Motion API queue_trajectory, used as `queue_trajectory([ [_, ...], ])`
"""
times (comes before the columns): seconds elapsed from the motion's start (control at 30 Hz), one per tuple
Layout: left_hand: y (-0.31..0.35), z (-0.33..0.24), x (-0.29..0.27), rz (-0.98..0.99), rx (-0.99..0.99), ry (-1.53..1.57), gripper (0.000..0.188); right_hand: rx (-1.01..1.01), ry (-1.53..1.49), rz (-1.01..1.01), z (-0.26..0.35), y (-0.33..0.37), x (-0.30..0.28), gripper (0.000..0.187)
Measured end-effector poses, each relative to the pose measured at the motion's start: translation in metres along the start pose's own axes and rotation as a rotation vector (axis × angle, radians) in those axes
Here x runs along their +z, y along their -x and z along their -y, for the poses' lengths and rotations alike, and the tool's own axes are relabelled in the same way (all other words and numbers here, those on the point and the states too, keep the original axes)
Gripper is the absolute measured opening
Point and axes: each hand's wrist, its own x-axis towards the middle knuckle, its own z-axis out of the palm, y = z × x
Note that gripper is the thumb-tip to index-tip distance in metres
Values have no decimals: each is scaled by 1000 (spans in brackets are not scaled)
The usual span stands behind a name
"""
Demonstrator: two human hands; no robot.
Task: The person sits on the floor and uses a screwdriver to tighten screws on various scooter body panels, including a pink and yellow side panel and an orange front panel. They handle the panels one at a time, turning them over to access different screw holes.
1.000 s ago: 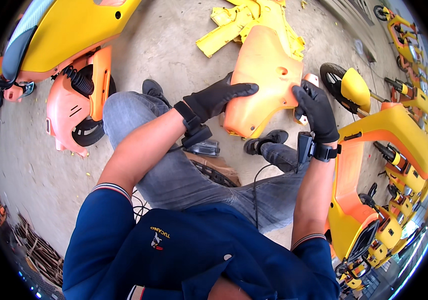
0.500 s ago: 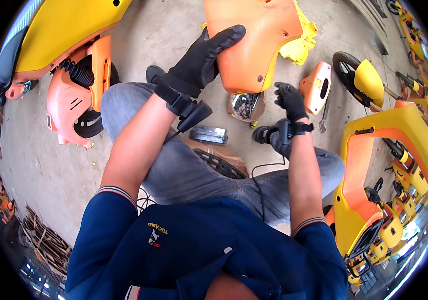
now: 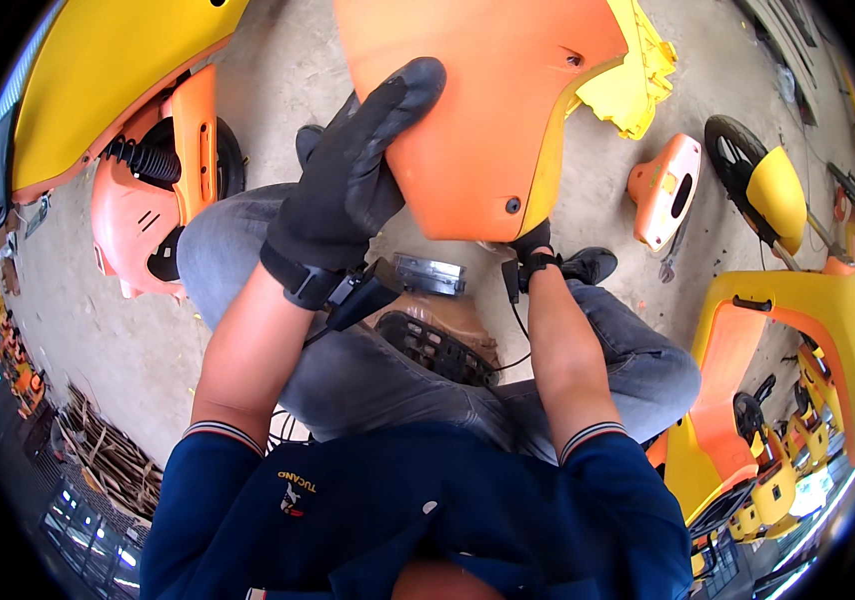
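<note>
A large orange plastic scooter body panel (image 3: 493, 120) with a yellow side edge is held up in front of me. My left hand (image 3: 343, 180), in a black glove, is closed on its left edge, thumb lying on the orange face and fingers behind. A dark round fastener (image 3: 513, 205) sits near the panel's lower corner. My right hand (image 3: 533, 240), also in a black glove, reaches beneath that lower end. The panel hides its fingers, so I cannot tell what they hold.
Between my legs lie a clear plastic case (image 3: 430, 275) and a black slotted part (image 3: 436, 348). Beyond the panel is a yellow plastic piece (image 3: 628, 85). To the right are an orange-and-white shell (image 3: 664, 190), a wrench (image 3: 674, 255), a wheel (image 3: 731, 160) and a yellow-orange scooter frame (image 3: 718, 360).
The panel and my left hand have come closer and shifted left. My right hand has moved left and down, under the panel's lower end. The open box of small dark parts is now hidden.
</note>
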Motion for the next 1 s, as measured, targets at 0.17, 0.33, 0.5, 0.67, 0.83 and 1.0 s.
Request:
queue_trajectory([
  [0.17, 11, -5, 1, -183, 58, -371, 48, 155, -552, -397, 73, -2, 87, 58],
  [0.33, 13, -7, 2, -413, 21, -327, 51, 215, -741, -491, 71, -5, 87, 61],
  [0.5, 9, -17, 1, -532, -35, -1134, 52, 199, -780, -522, 66, -5, 97, 61],
  [0.67, 14, -16, -3, -499, -14, -1170, 52, 210, -752, -515, 53, -3, 108, 56],
  [0.83, 12, -14, -6, -479, -16, -1172, 51, 223, -690, -496, 48, 8, 113, 51],
  [1.0, 12, -13, -5, -463, -19, -1183, 51, 218, -575, -465, 47, 14, 113, 48],
])
